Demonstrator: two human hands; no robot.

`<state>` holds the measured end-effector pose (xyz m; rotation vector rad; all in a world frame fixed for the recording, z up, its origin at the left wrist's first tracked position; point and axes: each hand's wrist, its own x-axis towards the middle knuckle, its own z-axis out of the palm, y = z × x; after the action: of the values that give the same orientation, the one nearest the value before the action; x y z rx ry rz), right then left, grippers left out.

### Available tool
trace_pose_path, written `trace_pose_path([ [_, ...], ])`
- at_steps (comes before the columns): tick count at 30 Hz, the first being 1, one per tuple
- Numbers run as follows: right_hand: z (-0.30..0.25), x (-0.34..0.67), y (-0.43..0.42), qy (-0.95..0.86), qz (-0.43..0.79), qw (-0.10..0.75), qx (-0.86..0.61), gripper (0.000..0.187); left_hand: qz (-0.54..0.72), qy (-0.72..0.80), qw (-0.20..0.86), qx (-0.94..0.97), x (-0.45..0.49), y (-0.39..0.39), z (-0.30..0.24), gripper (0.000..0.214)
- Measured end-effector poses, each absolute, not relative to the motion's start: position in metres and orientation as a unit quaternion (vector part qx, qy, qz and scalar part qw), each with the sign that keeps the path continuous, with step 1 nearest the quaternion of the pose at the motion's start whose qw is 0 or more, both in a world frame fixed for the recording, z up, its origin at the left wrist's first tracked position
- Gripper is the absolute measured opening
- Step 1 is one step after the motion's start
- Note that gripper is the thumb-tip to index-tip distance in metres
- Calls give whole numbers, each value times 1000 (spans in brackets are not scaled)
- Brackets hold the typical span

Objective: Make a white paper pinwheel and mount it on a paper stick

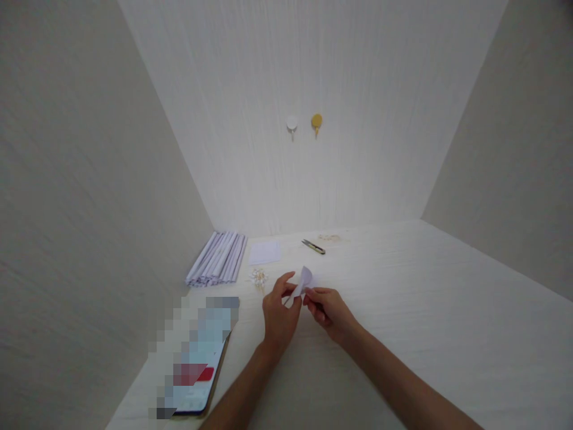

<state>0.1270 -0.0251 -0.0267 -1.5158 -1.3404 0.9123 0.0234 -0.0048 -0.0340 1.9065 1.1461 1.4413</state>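
A small piece of white paper (305, 276), curled into a cone-like shape at its top, is held between both hands near the middle of the table. My left hand (283, 310) is closed on its lower left part, thumb and fingers pinching it, with the index finger raised. From the right, my right hand (329, 309) pinches the paper's edge between thumb and fingertips. A thin dark tip shows at the paper's lower left end; I cannot tell what it is. Just left of my left hand lies a small cluster of thin sticks with white ends (258, 278).
Rolled white paper tubes (217, 260) are stacked at the back left, beside flat paper sheets (265, 252). Thread snips (313, 246) lie behind the hands, near small tan scraps (330, 237). A phone (203, 358) rests at front left. Two hooks (292, 124) are on the back wall.
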Motion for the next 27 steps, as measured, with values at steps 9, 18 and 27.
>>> trace_pose_path([
  [9,-25,126,-31,-651,105,431,-616,27,534,429,257,681,24,-4,-35,39],
  [18,-27,126,-31,-608,208,463,-610,28,542,428,269,672,26,-6,-32,37],
  [27,-26,122,-25,-517,354,491,-605,31,541,434,264,670,26,-6,-31,35],
])
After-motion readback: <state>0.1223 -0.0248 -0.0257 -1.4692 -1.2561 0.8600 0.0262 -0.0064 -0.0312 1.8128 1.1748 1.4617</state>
